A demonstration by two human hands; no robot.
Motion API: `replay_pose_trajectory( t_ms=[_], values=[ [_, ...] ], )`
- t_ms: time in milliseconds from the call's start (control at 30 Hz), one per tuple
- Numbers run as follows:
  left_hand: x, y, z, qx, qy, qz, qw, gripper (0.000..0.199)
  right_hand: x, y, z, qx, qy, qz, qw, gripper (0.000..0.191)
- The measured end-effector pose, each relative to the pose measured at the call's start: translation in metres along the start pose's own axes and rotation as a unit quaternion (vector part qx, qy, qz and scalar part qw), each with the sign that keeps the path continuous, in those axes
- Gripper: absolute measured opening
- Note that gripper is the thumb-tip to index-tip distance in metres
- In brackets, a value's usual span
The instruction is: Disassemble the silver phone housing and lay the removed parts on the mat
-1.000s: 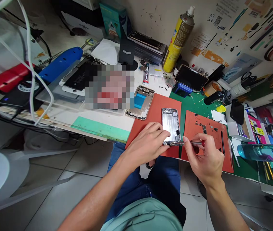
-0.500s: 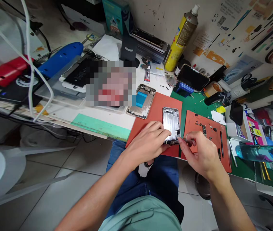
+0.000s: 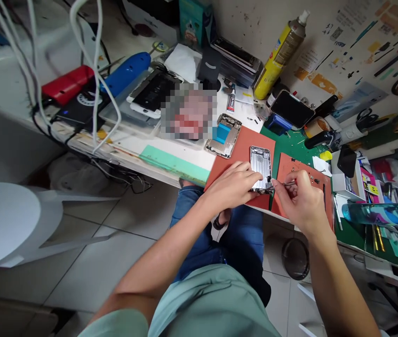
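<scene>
A silver phone housing [image 3: 260, 161], its inside facing up, lies on the left red-brown mat [image 3: 241, 145] near the table's front edge. My left hand [image 3: 236, 183] is closed on its lower left side, fingers over the frame and thumb at the bottom edge. Between the thumb and fingers of my right hand [image 3: 299, 199] is a thin metal tool that looks like tweezers [image 3: 290, 183]. Its tip reaches the housing's lower right corner; the fingers partly hide it. A second housing with a blue strip [image 3: 229, 140] lies behind and to the left.
A second red-brown mat [image 3: 290, 161] holds small phone parts, partly behind my right hand. Farther right are a blue bottle [image 3: 381, 214] and a white box [image 3: 341, 175]. A yellow spray can [image 3: 279, 56] stands at the back. White cables [image 3: 97, 89] hang at the left.
The camera view has shifted left, so the bench things appear farther right and slightly higher. Both hands stay at the housing's lower end, with the tool still at its lower right corner.
</scene>
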State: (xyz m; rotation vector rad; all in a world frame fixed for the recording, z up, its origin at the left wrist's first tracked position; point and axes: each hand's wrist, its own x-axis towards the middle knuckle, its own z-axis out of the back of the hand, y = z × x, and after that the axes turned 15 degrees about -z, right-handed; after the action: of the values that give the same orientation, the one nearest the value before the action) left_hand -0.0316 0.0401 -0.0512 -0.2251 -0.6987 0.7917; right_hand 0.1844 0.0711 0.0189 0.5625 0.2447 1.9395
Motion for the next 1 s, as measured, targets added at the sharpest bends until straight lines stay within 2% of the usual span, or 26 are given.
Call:
replay_pose_trajectory(
  t_ms=[200,400,633,867,1000],
  values=[
    [-0.002,0.002,-0.004,0.012,-0.015,-0.015,1.000,0.028,-0.004,0.004,-0.004,-0.004,-0.014,-0.043,0.999,0.025],
    [-0.001,0.001,-0.005,0.019,-0.011,-0.010,1.000,0.025,-0.008,0.005,-0.002,-0.022,-0.015,-0.041,0.999,0.025],
    [-0.003,0.002,-0.008,0.026,-0.013,-0.043,0.999,0.019,-0.005,-0.005,-0.011,-0.064,-0.102,-0.015,0.993,0.037],
    [-0.005,-0.002,-0.004,0.032,0.000,-0.035,0.999,0.018,-0.008,-0.001,-0.009,-0.069,-0.107,0.000,0.992,0.033],
    [-0.005,-0.005,0.001,0.018,-0.007,-0.025,0.999,0.016,-0.012,0.007,-0.004,-0.038,-0.056,-0.001,0.998,0.020]
  ],
)
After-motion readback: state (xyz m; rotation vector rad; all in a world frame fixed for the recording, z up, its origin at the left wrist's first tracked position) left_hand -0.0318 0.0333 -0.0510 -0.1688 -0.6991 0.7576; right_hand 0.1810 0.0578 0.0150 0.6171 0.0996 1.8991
